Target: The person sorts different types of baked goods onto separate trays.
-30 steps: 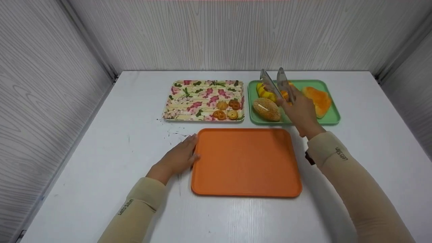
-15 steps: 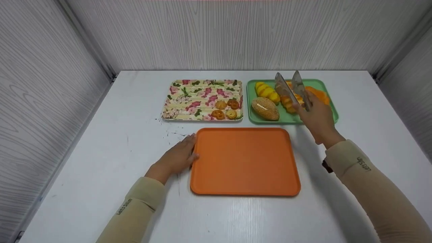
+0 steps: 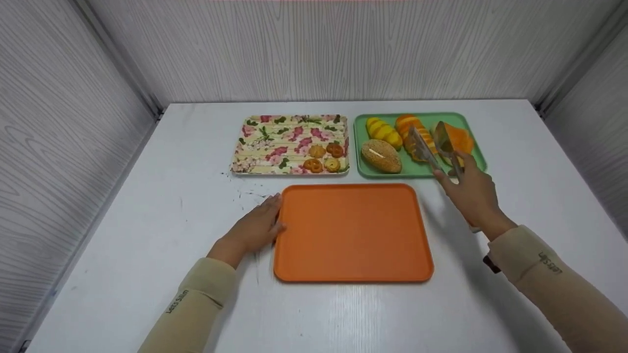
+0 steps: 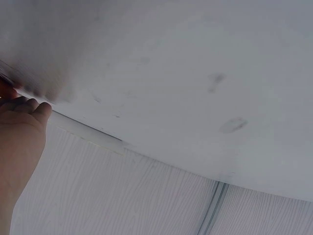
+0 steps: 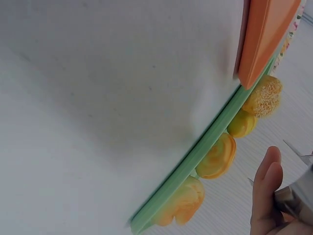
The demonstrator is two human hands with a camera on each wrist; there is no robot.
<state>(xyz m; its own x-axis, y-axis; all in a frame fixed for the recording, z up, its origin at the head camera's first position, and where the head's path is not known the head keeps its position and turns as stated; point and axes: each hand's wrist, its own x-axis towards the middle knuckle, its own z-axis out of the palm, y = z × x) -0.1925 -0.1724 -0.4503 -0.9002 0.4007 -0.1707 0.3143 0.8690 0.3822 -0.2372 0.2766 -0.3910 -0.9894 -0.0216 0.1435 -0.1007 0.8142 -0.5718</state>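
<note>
My right hand [image 3: 473,196] grips metal tongs [image 3: 425,150] over the green tray [image 3: 417,171]. The arms of the tongs stand apart, with nothing seen between them but the breads behind. They overlap an orange striped loaf [image 3: 409,126] and the flat golden bread [image 3: 463,140] at the right end. A yellow striped roll [image 3: 383,132] and a sesame bun [image 3: 381,156] fill the tray's left part. My left hand [image 3: 252,229], fingers fairly straight, rests at the left rim of the orange tray [image 3: 353,233]. In the right wrist view, fingers hold the tongs' metal body [image 5: 293,197].
Left of the green tray lies a floral tray [image 3: 274,142] bearing several small cookies [image 3: 324,158] in its near right corner. All the trays sit on a white table [image 3: 167,215]. Wood-grain panels [image 3: 314,49] enclose its back and sides.
My right hand and the tongs have moved right and nearer, from over the yellow roll to the striped loaf and the golden bread. My left hand stays at the orange tray's rim.
</note>
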